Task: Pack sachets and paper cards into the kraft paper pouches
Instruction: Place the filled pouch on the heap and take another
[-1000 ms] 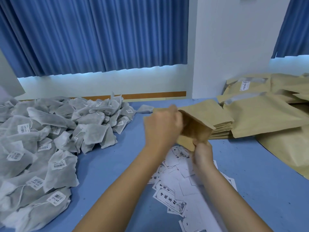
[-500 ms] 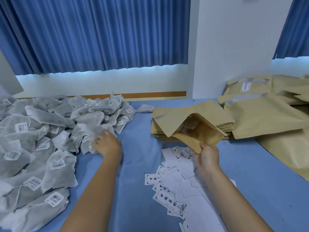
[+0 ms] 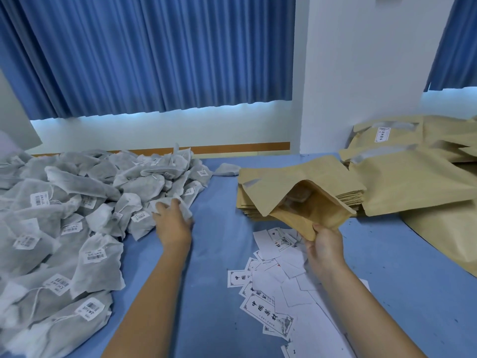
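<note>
Sachets (image 3: 64,215) lie in a broad grey heap over the left of the blue table (image 3: 387,267). A stack of flat kraft paper pouches (image 3: 273,174) sits at the far middle, and paper cards (image 3: 271,293) are scattered nearer the person. Above the cards the right hand (image 3: 324,241) pinches the bottom corner of an open pouch (image 3: 315,215), tilted with its mouth gaping toward the heap. Something brownish may already lie inside, though the shadow makes that hard to tell. The left hand (image 3: 171,218) is at the heap's near edge, its fingers curled round a single sachet (image 3: 180,204). The step in hand looks like fetching a sachet for this pouch. Next, that sachet needs lifting free of its neighbours' strings and carrying across into the mouth, which the right hand must keep wide. A second ago both hands met at the pouch mouth; since then the left has crossed to the heap, while the right holds the pouch much as before.
</note>
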Demonstrator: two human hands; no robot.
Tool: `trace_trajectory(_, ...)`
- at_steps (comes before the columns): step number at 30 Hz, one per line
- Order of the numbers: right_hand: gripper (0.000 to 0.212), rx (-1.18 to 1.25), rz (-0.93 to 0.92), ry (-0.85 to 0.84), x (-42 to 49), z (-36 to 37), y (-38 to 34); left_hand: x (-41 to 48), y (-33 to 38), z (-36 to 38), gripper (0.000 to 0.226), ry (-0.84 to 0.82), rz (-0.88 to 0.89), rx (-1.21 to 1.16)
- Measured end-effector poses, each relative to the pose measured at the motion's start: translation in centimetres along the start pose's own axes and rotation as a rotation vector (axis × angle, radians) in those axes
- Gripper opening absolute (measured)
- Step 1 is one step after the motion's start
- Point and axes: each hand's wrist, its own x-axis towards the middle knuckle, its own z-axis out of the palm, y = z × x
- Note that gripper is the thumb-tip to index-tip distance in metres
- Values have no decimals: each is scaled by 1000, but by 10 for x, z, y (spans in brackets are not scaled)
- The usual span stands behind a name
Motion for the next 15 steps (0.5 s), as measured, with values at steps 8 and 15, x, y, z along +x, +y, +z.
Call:
trace_trajectory(8, 26, -47, -53, -62, -8, -3, -4, -107, 96, -62, 31, 206, 1250, -683)
trace_trajectory(15, 18, -172, -168, -67, -21, 0, -5, -146, 194, -41, 33, -73, 896, 91)
